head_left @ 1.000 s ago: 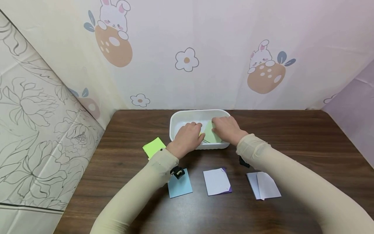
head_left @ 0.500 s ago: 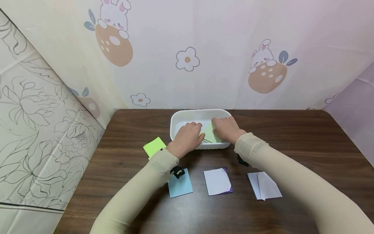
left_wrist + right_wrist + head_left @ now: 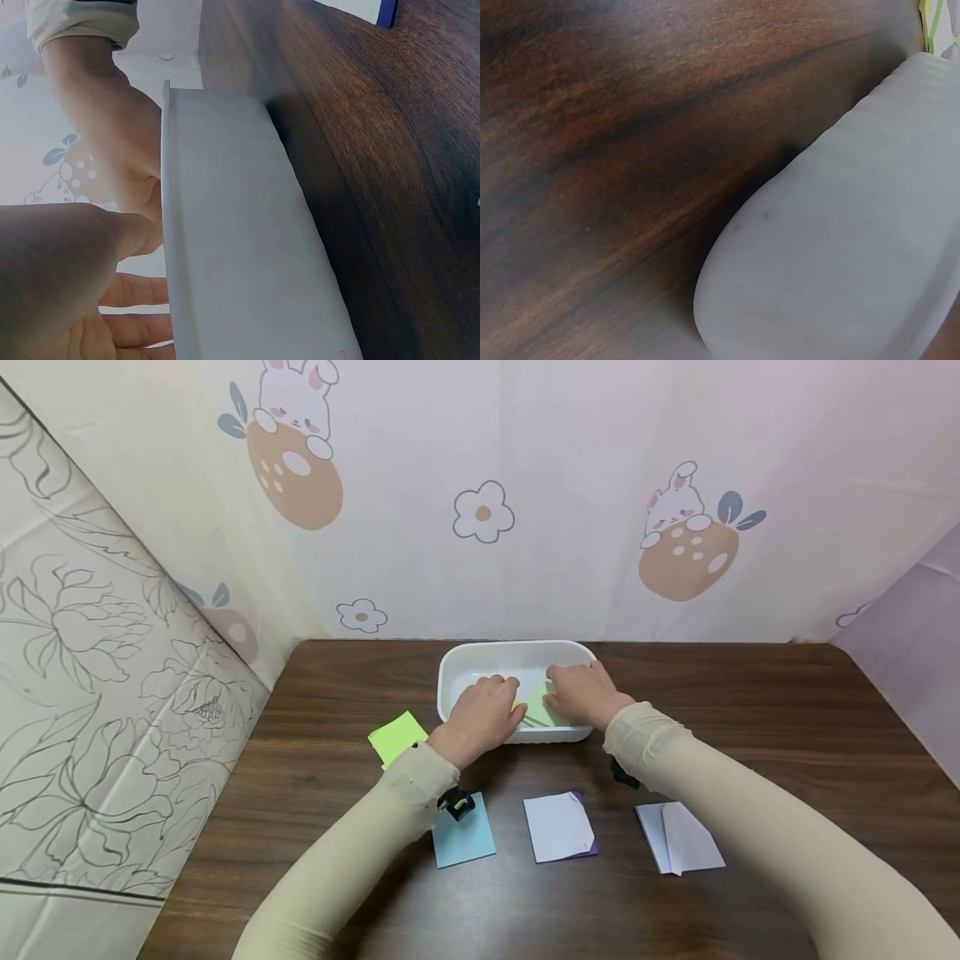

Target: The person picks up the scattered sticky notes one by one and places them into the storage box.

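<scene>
Both hands reach over the near rim into a white plastic tub (image 3: 461, 662). My right hand (image 3: 581, 693) grips a light green sticky note pad (image 3: 543, 710) inside it, with its fingertips partly hidden. To the left, my left hand (image 3: 483, 714) is beside the pad, a sliver of yellow (image 3: 516, 702) showing between its thumb and forefinger. In the left wrist view, the fingers (image 3: 139, 328) of the left hand disappear behind the tub's wall; I cannot tell whether they pinch the yellow piece.
A bright lime sticky note pad (image 3: 397, 737) lies left of the tub. In front, on the dark wood table (image 3: 330, 827), are a light blue pad (image 3: 468, 839), a white pad with purple beneath (image 3: 557, 827) and a pale pad with a lifted sheet (image 3: 686, 839). Patterned cloth stands behind.
The light green pad has sunk slightly lower in the tub, and the right hand has shifted a little with it. My left hand stays nearly still.
</scene>
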The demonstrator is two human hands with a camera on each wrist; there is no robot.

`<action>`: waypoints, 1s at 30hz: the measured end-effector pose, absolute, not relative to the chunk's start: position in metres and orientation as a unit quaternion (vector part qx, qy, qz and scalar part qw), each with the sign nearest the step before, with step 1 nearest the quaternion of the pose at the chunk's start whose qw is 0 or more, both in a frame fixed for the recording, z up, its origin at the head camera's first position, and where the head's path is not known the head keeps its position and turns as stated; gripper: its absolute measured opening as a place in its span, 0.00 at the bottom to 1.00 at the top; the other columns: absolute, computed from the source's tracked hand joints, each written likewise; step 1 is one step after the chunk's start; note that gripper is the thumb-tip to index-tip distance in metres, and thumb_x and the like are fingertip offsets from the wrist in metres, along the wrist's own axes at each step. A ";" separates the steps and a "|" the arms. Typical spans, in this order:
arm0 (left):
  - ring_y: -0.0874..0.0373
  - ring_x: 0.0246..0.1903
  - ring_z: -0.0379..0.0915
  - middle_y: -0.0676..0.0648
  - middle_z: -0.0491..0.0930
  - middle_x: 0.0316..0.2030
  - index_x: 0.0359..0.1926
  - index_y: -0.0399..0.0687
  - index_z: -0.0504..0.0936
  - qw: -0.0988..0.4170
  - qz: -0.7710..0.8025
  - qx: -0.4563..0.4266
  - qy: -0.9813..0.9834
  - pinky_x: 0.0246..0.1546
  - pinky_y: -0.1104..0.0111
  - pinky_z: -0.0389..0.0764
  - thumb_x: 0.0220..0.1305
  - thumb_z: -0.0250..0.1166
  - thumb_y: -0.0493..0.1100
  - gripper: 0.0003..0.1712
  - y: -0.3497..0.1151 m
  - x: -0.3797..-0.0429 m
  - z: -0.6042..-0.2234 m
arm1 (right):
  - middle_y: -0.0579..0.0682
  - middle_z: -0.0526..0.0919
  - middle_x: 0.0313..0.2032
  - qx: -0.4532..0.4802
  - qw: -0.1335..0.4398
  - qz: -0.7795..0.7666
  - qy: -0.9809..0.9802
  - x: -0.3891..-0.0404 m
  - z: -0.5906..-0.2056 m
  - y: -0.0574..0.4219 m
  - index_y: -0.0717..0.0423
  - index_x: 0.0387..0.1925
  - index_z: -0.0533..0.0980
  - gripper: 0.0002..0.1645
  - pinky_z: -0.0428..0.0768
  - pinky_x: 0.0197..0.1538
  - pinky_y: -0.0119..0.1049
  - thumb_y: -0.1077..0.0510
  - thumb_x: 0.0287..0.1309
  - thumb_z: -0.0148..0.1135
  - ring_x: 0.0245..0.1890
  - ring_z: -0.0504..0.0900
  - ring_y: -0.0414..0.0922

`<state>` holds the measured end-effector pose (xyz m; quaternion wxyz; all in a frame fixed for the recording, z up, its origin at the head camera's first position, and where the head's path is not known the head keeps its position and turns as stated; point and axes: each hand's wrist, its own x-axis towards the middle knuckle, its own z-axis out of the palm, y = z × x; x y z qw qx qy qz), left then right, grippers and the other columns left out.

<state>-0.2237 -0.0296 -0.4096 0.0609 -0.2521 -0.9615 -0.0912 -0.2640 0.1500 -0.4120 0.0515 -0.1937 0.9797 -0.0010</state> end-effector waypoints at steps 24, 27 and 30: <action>0.51 0.39 0.78 0.42 0.81 0.41 0.51 0.39 0.78 0.069 -0.093 -0.253 -0.961 0.39 0.61 0.78 0.65 0.54 0.49 0.21 -0.034 -0.221 -0.402 | 0.56 0.84 0.41 -0.221 -0.053 -0.043 0.973 -0.252 -0.404 0.151 0.61 0.48 0.78 0.24 0.73 0.45 0.53 0.46 0.58 0.58 0.39 0.82 0.53; 0.50 0.40 0.78 0.42 0.81 0.41 0.51 0.39 0.78 0.073 -0.095 -0.253 -0.960 0.39 0.61 0.78 0.65 0.54 0.50 0.22 -0.035 -0.220 -0.400 | 0.55 0.85 0.40 -0.232 -0.066 -0.047 0.969 -0.249 -0.401 0.148 0.61 0.47 0.78 0.24 0.74 0.45 0.52 0.46 0.58 0.58 0.38 0.82 0.53; 0.49 0.41 0.78 0.42 0.81 0.43 0.52 0.38 0.78 0.074 -0.098 -0.251 -0.960 0.40 0.60 0.78 0.65 0.54 0.50 0.22 -0.037 -0.220 -0.398 | 0.55 0.85 0.38 -0.246 -0.076 -0.050 0.965 -0.245 -0.399 0.145 0.61 0.47 0.78 0.24 0.75 0.43 0.51 0.47 0.58 0.58 0.35 0.82 0.52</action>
